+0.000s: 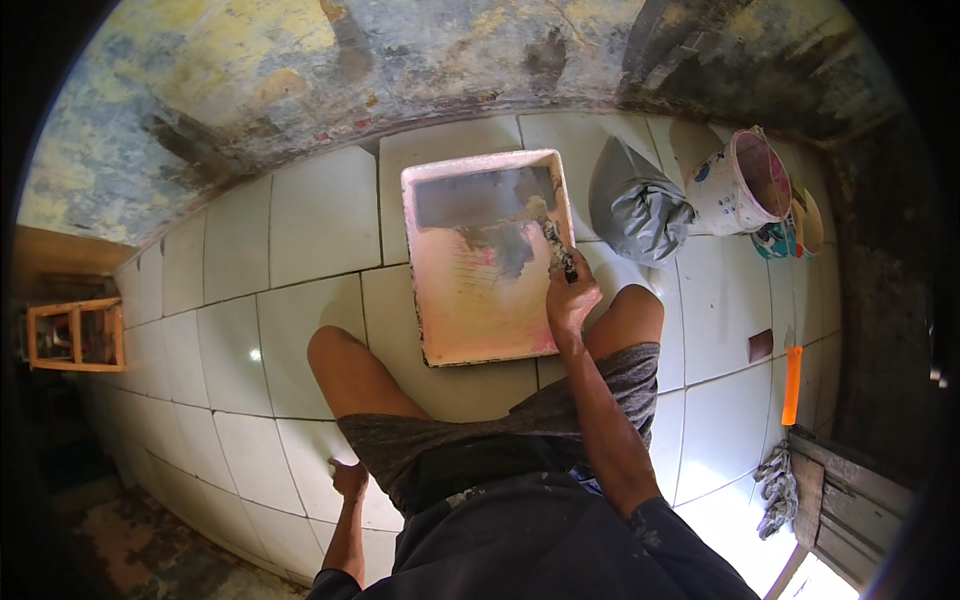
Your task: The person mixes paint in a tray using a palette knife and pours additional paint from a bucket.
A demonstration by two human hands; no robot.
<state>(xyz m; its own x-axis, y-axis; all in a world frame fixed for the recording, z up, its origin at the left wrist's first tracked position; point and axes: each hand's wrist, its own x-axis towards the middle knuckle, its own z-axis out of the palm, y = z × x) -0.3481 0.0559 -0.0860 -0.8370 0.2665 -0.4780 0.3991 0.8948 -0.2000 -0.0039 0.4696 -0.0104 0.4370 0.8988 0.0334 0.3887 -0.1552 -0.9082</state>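
A shallow rectangular tray [480, 335], pale with pink and yellow stains, lies on the floor in front of my knees. Grey paste or paint [480, 195] covers its far end, and grey smears run toward the middle. My right hand [573, 292] is closed round the dark handle of a paint-crusted hand tool [556, 245]. The tool's far end rests in the tray along the right side; whether it is a brush or a scraper I cannot tell. Low beside my left thigh, my left hand [348, 480] holds nothing, with its fingers loosely apart over the tiles.
Right of the tray stand a crumpled grey bag [640, 205] and a stained white bucket [735, 185]. An orange strip [792, 385], a dark square piece [760, 346] and a grey rag [777, 490] lie farther right. A wooden frame [75, 335] stands left; a patchy wall [420, 60] rises ahead.
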